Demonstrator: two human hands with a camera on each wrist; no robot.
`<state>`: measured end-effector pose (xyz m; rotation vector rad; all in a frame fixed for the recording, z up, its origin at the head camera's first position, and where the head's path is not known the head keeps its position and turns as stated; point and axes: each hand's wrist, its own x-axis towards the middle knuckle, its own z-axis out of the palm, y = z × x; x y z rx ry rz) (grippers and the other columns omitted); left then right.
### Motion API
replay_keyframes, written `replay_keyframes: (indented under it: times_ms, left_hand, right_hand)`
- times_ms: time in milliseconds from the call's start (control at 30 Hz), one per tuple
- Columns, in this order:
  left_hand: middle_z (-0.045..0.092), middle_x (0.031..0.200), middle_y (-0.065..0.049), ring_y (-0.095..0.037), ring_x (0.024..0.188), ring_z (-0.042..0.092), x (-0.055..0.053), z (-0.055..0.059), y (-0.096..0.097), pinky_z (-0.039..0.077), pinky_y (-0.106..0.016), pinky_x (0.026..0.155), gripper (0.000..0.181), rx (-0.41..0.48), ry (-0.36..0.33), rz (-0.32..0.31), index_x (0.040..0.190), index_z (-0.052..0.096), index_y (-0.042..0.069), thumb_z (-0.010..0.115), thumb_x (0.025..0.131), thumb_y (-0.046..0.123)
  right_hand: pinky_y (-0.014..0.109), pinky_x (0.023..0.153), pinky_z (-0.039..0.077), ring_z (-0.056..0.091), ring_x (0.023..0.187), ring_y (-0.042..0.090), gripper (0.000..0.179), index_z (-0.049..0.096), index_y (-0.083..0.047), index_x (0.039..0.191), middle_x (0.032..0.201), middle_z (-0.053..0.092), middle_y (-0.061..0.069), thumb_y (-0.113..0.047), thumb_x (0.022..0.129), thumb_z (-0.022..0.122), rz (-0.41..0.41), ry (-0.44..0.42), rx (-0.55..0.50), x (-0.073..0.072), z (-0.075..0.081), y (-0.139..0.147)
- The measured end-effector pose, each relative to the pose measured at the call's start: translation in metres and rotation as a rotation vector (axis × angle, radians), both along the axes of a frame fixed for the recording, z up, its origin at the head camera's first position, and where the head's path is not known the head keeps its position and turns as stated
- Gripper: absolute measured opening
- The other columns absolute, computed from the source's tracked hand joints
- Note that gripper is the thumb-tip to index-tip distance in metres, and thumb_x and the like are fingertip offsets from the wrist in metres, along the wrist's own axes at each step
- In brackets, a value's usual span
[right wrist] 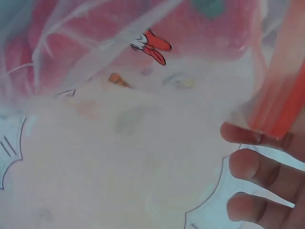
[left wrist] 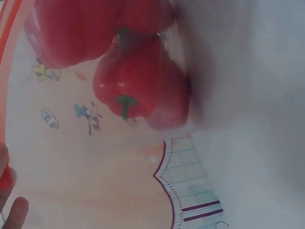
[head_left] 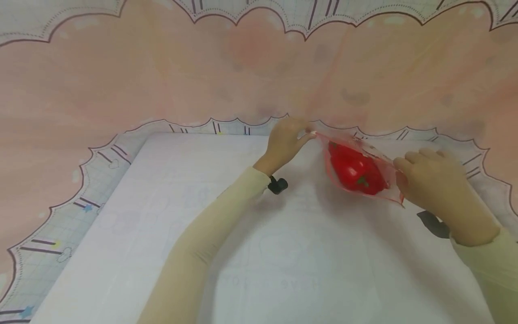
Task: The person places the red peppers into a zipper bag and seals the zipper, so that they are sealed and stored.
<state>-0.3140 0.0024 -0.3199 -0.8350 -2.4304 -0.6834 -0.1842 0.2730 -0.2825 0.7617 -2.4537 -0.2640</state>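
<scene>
A clear plastic zip bag (head_left: 393,191) with a red edge hangs between both hands above the white table. Inside it lie glossy red bell peppers (head_left: 352,168) with green stems; the left wrist view shows the peppers (left wrist: 138,86) through the film. My left hand (head_left: 285,139) pinches the bag's far left corner. At the opposite corner, my right hand (head_left: 433,180) grips the bag. The right wrist view shows the red zip strip (right wrist: 286,95) running down to that hand, with the lower fingers (right wrist: 245,164) spread below it. Small cartoon prints mark the film.
A white tabletop (head_left: 283,247) spreads below the arms. Behind it and at its sides is a peach cloth (head_left: 182,81) with a scalloped, patterned border. Dark wrist devices (head_left: 277,185) show at both wrists.
</scene>
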Motion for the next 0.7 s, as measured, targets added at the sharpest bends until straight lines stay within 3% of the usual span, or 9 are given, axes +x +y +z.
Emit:
replay_keyframes:
  times_ms: [133,233,333,433,500,567,633,700]
  left_hand:
    - [0.071,0.095,0.002,-0.014,0.096,0.061,0.002,0.006,0.001,0.047,-0.025,0.089,0.026,0.025,0.018,-0.010,0.100,0.070,0.013,0.063,0.088,0.035]
    - [0.070,0.094,0.001,-0.013,0.094,0.061,0.003,0.009,0.002,0.047,-0.025,0.089,0.025,0.051,0.019,-0.024,0.100,0.070,0.012,0.064,0.088,0.034]
    - [0.070,0.094,0.001,-0.013,0.092,0.060,0.005,0.009,0.002,0.047,-0.024,0.087,0.025,0.059,0.007,-0.021,0.099,0.069,0.012,0.063,0.089,0.034]
    - [0.069,0.092,0.001,-0.013,0.090,0.059,0.007,0.009,0.003,0.048,-0.023,0.084,0.024,0.061,0.003,-0.003,0.098,0.069,0.012,0.063,0.089,0.034]
    - [0.069,0.090,0.001,-0.013,0.087,0.058,0.008,0.009,0.003,0.049,-0.023,0.081,0.024,0.062,0.016,0.013,0.096,0.069,0.012,0.063,0.089,0.035]
    - [0.068,0.089,0.001,-0.014,0.086,0.058,0.008,0.008,0.004,0.049,-0.023,0.079,0.024,0.068,0.027,0.027,0.095,0.069,0.012,0.063,0.089,0.035]
    - [0.068,0.088,0.000,-0.014,0.085,0.058,0.008,0.007,0.003,0.048,-0.024,0.078,0.024,0.074,0.032,0.046,0.094,0.069,0.012,0.063,0.089,0.035]
    - [0.067,0.088,0.001,-0.014,0.083,0.057,0.008,0.007,0.003,0.048,-0.024,0.076,0.023,0.085,0.020,0.065,0.093,0.069,0.012,0.064,0.089,0.034]
  right_hand:
    - [0.037,0.046,0.040,0.040,0.047,0.023,0.021,0.053,-0.003,0.067,0.050,0.042,0.005,0.002,0.064,0.073,-0.059,0.024,0.000,-0.004,0.005,0.007]
    - [0.034,0.044,0.032,0.037,0.044,0.024,0.017,0.050,-0.002,0.065,0.048,0.038,0.006,0.003,0.069,0.065,-0.037,0.105,-0.025,-0.005,0.005,0.010]
    - [0.037,0.045,0.036,0.044,0.046,0.029,0.009,0.056,0.000,0.074,0.051,0.046,0.011,0.001,0.071,0.064,0.011,0.152,-0.063,-0.004,0.002,0.010]
    - [0.043,0.049,0.045,0.051,0.052,0.034,0.029,0.060,0.001,0.093,0.059,0.054,0.017,0.000,0.066,0.071,0.080,0.146,-0.068,-0.002,-0.002,0.008]
    - [0.041,0.049,0.045,0.048,0.052,0.032,0.053,0.058,-0.001,0.109,0.063,0.053,0.017,0.001,0.059,0.076,0.132,0.127,-0.045,0.000,-0.005,0.007]
    - [0.036,0.048,0.042,0.041,0.051,0.028,0.061,0.055,-0.003,0.117,0.063,0.048,0.015,0.001,0.059,0.076,0.198,0.123,-0.017,0.000,-0.009,0.007]
    - [0.033,0.046,0.033,0.034,0.052,0.022,0.038,0.057,-0.004,0.112,0.061,0.043,0.010,-0.003,0.075,0.067,0.251,0.126,-0.006,0.000,-0.014,0.007]
    - [0.033,0.046,0.033,0.036,0.053,0.022,0.016,0.062,-0.004,0.097,0.062,0.045,0.010,-0.013,0.090,0.051,0.273,0.128,-0.023,0.001,-0.018,0.008]
